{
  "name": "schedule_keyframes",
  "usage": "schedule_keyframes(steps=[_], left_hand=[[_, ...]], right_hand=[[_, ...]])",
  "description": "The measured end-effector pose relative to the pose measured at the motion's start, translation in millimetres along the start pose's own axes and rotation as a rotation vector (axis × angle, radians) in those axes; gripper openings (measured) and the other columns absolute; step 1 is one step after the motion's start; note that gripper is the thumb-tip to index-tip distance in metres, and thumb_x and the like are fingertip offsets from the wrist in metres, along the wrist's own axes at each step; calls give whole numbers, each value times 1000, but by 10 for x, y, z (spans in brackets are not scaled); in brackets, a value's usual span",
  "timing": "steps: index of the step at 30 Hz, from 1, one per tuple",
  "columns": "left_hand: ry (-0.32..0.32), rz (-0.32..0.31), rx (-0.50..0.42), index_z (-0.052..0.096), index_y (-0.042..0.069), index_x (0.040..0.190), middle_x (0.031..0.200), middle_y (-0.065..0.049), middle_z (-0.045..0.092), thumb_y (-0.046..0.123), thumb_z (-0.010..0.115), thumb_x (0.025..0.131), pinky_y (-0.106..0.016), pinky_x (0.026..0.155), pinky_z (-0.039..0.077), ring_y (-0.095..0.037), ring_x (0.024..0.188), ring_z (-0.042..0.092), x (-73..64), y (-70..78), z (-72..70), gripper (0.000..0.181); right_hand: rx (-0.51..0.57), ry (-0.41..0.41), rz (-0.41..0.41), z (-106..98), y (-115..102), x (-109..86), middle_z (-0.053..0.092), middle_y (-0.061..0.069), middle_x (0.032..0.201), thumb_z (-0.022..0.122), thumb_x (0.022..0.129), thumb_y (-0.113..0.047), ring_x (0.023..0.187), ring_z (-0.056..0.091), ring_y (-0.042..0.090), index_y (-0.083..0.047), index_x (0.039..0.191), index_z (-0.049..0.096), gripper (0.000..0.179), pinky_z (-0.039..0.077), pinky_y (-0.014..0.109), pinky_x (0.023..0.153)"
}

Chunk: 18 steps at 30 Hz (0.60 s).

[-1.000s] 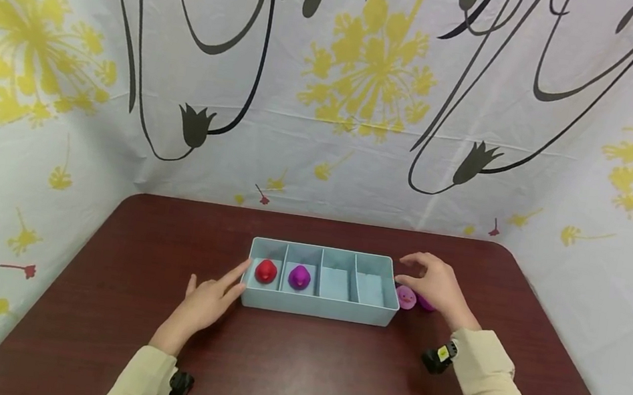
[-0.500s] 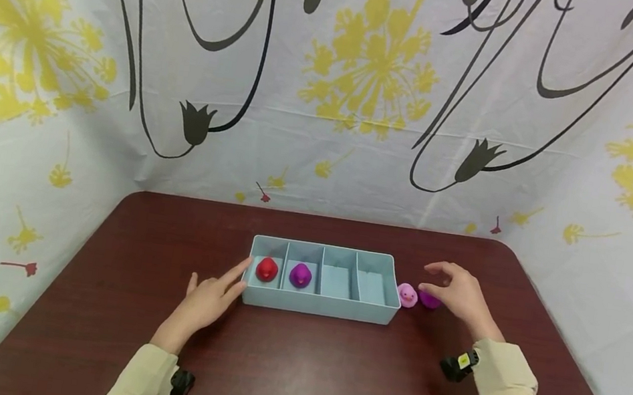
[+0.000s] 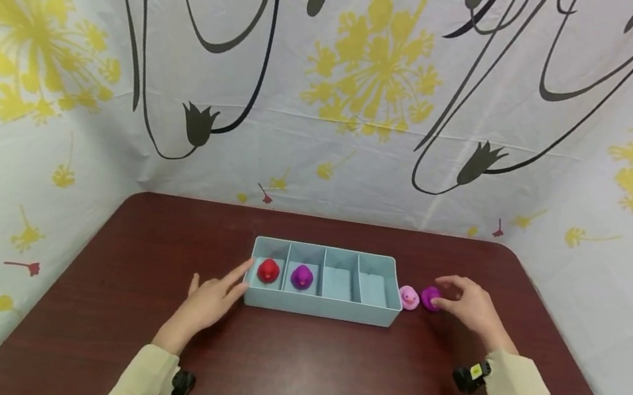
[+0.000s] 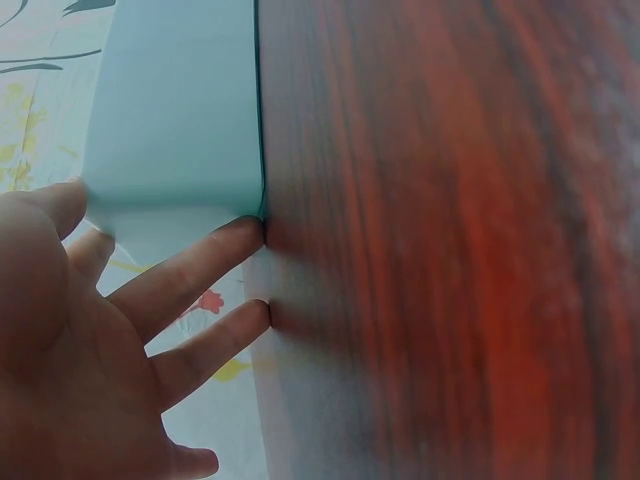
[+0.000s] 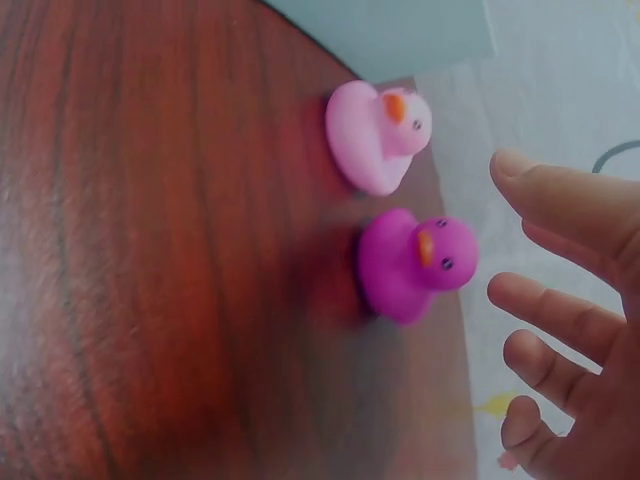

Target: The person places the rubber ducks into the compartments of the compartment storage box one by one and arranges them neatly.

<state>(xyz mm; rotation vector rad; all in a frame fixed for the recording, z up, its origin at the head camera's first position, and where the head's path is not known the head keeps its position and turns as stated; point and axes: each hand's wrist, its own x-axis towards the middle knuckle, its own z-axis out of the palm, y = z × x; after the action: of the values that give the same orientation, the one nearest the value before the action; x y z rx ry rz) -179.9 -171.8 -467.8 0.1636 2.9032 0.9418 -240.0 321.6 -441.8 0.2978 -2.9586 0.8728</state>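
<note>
One pink duck (image 3: pixel 409 299), one purple duck (image 3: pixel 429 297), right of head-view centre; apparent step: purple pickup.
Right hand (image 3: pixel 473 309): digits apart; pinch likely needed next. Left hand (image 3: pixel 206 303): fingers spread, touching box (image 3: pixel 322 307).

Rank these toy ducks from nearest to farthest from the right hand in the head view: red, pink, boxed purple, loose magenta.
1. Loose magenta duck, beside the right hand.
2. Pink duck, right of the box.
3. Boxed purple duck, second compartment from left.
4. Red duck, leftmost compartment.
</note>
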Motion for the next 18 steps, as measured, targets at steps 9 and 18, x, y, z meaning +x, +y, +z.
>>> schedule_keyframes(steps=[9,18], left_hand=[[4,-2,5,23,38,151,130,-11,61,40,46,99,-73,107,-2,-37,122,53,-3,9,-3,56],[7,-13,1,23,40,151,131,-10,60,40,47,99,-72,107,-2,-37,122,53,-10,22,4,57]], right_hand=[[6,8,3,116,178,-22,66,19,108,79,78,-26,93,61,31,-5,113,66,43,48,40,77],[-5,8,40,192,273,-52,63,21,116,78,78,-31,95,59,32,-6,117,65,48,46,42,79]])
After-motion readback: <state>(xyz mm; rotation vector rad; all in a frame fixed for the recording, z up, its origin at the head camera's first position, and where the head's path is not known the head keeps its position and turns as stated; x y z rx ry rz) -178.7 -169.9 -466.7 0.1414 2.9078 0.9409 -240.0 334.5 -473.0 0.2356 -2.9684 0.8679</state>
